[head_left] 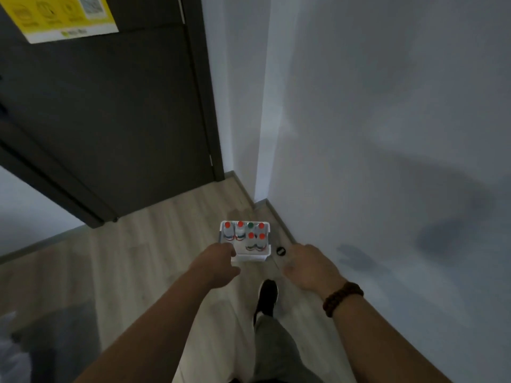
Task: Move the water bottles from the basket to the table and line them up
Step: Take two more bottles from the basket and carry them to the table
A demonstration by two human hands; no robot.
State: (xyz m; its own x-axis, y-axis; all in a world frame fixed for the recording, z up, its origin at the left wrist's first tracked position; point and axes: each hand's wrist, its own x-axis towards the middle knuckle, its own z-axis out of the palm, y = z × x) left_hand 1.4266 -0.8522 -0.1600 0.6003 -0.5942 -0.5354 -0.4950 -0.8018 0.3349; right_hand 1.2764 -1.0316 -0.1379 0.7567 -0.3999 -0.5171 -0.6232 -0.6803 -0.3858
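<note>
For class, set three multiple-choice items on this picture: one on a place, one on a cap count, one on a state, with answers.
1. Where is the basket? A on the floor near the wall B on a table C on a chair
2. How many bottles have a green cap? A none B one C three
3. How do the bottles stand? A upright B lying C upside down
Answers: 1 A, the floor surrounds it; 2 B, the other five are red; 3 A, every cap faces up.
</note>
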